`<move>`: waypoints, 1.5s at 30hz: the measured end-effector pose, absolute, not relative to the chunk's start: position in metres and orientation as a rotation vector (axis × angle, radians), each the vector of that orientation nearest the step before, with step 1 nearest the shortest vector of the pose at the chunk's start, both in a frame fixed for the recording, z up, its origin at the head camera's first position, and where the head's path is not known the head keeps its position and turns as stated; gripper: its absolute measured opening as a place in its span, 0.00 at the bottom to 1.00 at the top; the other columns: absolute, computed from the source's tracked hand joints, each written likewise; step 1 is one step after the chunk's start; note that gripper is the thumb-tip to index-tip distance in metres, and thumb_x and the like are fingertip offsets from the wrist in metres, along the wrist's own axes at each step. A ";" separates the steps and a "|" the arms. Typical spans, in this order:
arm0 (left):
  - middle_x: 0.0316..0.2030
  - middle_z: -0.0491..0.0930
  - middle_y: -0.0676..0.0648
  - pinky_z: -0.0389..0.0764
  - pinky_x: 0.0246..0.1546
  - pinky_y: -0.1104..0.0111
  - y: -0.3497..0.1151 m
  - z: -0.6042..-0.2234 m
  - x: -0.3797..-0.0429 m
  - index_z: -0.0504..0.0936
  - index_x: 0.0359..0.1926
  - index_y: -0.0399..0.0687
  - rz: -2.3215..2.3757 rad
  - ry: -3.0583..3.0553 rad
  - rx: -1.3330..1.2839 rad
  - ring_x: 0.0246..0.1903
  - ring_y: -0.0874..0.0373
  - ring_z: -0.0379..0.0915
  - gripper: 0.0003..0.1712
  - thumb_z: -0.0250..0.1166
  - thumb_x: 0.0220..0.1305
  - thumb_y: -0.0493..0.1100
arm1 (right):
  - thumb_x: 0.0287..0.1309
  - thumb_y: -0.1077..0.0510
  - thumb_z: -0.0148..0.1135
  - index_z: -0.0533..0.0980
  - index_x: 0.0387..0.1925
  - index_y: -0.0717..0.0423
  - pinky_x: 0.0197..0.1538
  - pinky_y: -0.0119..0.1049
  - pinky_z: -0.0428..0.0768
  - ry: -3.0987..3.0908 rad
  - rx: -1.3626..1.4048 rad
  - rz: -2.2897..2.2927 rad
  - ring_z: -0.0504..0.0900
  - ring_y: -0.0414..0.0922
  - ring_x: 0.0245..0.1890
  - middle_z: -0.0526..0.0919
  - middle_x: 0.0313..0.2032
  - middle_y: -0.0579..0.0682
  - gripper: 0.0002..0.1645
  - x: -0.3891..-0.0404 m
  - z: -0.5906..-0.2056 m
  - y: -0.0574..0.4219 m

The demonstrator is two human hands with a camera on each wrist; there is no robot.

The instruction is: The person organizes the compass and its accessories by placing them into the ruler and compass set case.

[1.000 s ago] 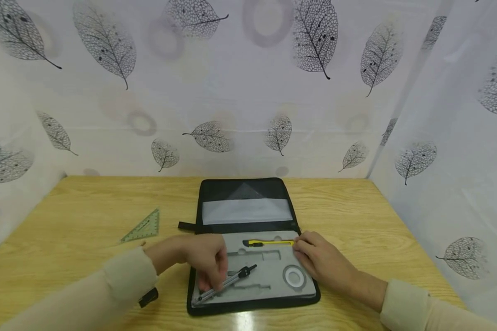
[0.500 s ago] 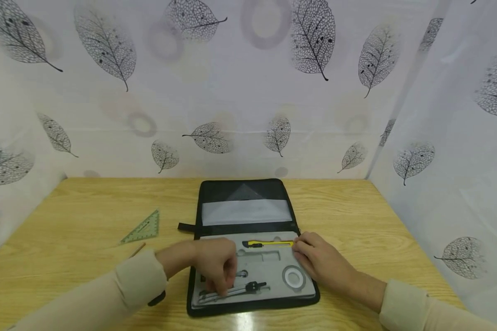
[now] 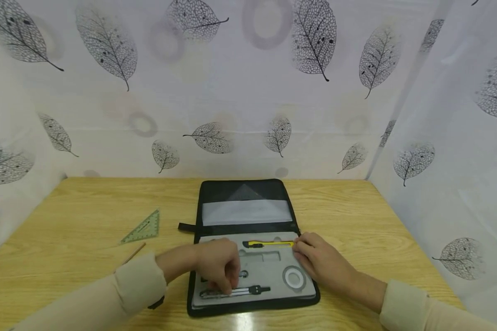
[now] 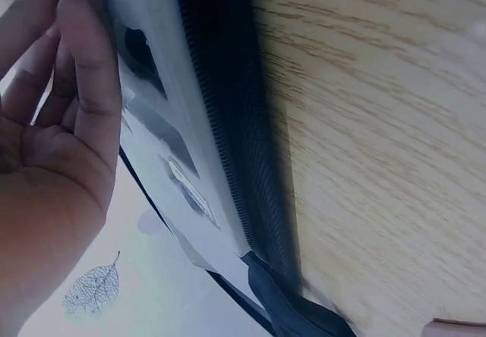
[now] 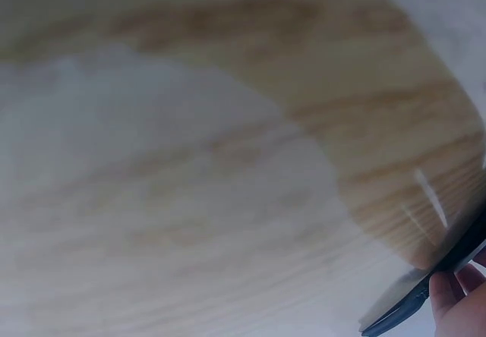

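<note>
A drawing compass (image 3: 257, 289) lies lengthwise along its recess in the grey foam tray (image 3: 269, 273) of an unfolded black zip case (image 3: 252, 308). My left hand (image 3: 219, 262) reaches over the tray from the left, thumb and fingertips pinching the compass near its legs. In the left wrist view the fingers of that hand (image 4: 64, 109) come together at the foam's edge, and the compass is mostly hidden. On the case's right side my right hand (image 3: 325, 259) grips the border, close to the end of a yellow box cutter (image 3: 269, 244). The right wrist view shows its thumb (image 5: 443, 297) against the black edge.
A white ring-shaped roll (image 3: 294, 278) sits in the tray's lower right. Left of the case lie a green set square (image 3: 145, 228) and a thin brown stick (image 3: 134, 253), partly behind the left sleeve. Leaf-patterned curtain (image 3: 248, 92) borders the table's back and right.
The compass has gone from slanting across the tray to lying level along its recess. My left hand moved slightly right with it. My right hand stayed on the case border.
</note>
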State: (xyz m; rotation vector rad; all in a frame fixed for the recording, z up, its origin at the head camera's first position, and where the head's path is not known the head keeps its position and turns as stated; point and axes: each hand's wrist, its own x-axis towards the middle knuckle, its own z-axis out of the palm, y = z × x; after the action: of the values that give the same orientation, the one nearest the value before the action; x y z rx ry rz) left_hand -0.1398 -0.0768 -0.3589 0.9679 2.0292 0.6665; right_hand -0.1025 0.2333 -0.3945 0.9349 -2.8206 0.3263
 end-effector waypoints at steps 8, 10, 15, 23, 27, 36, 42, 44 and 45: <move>0.19 0.80 0.57 0.76 0.20 0.77 -0.074 -0.336 -0.128 0.85 0.24 0.50 0.678 2.075 0.899 0.18 0.67 0.73 0.11 0.75 0.48 0.30 | 0.65 0.56 0.64 0.81 0.45 0.45 0.54 0.33 0.82 -2.820 0.939 0.343 0.74 0.33 0.48 0.75 0.46 0.38 0.08 -0.102 -0.395 0.234; 0.19 0.80 0.57 0.76 0.21 0.77 -0.076 -0.336 -0.129 0.85 0.24 0.50 0.674 2.063 0.913 0.19 0.67 0.73 0.12 0.75 0.46 0.28 | 0.65 0.57 0.64 0.81 0.45 0.45 0.54 0.33 0.82 -2.815 0.943 0.345 0.74 0.33 0.48 0.75 0.46 0.38 0.08 -0.102 -0.395 0.234; 0.20 0.80 0.58 0.78 0.22 0.75 -0.085 -0.341 -0.135 0.84 0.24 0.53 0.636 2.031 0.961 0.20 0.67 0.74 0.14 0.76 0.46 0.29 | 0.65 0.57 0.65 0.81 0.45 0.45 0.53 0.33 0.82 -2.802 0.944 0.338 0.74 0.34 0.47 0.75 0.45 0.38 0.08 -0.102 -0.394 0.234; 0.19 0.80 0.54 0.83 0.21 0.72 -0.089 -0.336 -0.132 0.82 0.22 0.50 0.666 2.020 0.827 0.17 0.64 0.77 0.15 0.78 0.42 0.28 | 0.64 0.57 0.65 0.81 0.46 0.45 0.52 0.33 0.82 -2.807 0.946 0.334 0.73 0.33 0.47 0.75 0.45 0.38 0.09 -0.101 -0.394 0.235; 0.19 0.80 0.53 0.82 0.20 0.72 -0.085 -0.335 -0.129 0.81 0.21 0.49 0.630 2.062 0.795 0.16 0.62 0.77 0.16 0.79 0.41 0.27 | 0.65 0.56 0.64 0.81 0.46 0.44 0.52 0.32 0.82 -2.816 0.941 0.329 0.73 0.33 0.47 0.75 0.46 0.38 0.09 -0.101 -0.394 0.236; 0.18 0.79 0.53 0.82 0.18 0.72 -0.074 -0.333 -0.124 0.80 0.18 0.49 0.491 2.183 0.748 0.14 0.62 0.78 0.17 0.79 0.39 0.28 | 0.63 0.58 0.66 0.82 0.44 0.45 0.51 0.33 0.82 -2.755 0.955 0.341 0.74 0.34 0.47 0.76 0.44 0.38 0.09 -0.102 -0.393 0.235; 0.18 0.80 0.51 0.81 0.18 0.72 -0.088 -0.336 -0.124 0.81 0.20 0.47 0.657 2.117 0.696 0.15 0.61 0.77 0.15 0.79 0.41 0.27 | 0.62 0.59 0.67 0.81 0.43 0.46 0.50 0.34 0.82 -2.751 0.966 0.337 0.74 0.34 0.46 0.76 0.44 0.38 0.09 -0.102 -0.393 0.233; 0.18 0.80 0.49 0.81 0.18 0.72 -0.097 -0.338 -0.126 0.82 0.21 0.46 0.775 2.045 0.684 0.15 0.61 0.77 0.13 0.78 0.43 0.28 | 0.62 0.59 0.67 0.81 0.43 0.46 0.50 0.34 0.82 -2.757 0.968 0.342 0.74 0.34 0.46 0.76 0.44 0.38 0.08 -0.102 -0.392 0.233; 0.18 0.81 0.48 0.80 0.18 0.73 -0.102 -0.339 -0.126 0.83 0.22 0.45 0.836 2.005 0.679 0.15 0.62 0.76 0.12 0.78 0.43 0.28 | 0.62 0.58 0.67 0.81 0.43 0.46 0.50 0.34 0.82 -2.764 0.966 0.345 0.74 0.34 0.46 0.76 0.44 0.38 0.08 -0.102 -0.392 0.233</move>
State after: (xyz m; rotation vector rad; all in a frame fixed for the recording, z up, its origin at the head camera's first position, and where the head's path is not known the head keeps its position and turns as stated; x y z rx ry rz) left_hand -0.1262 -0.1023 -0.3385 0.6788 2.0048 0.8356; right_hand -0.1019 0.2332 -0.3915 0.9665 -2.7638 0.3446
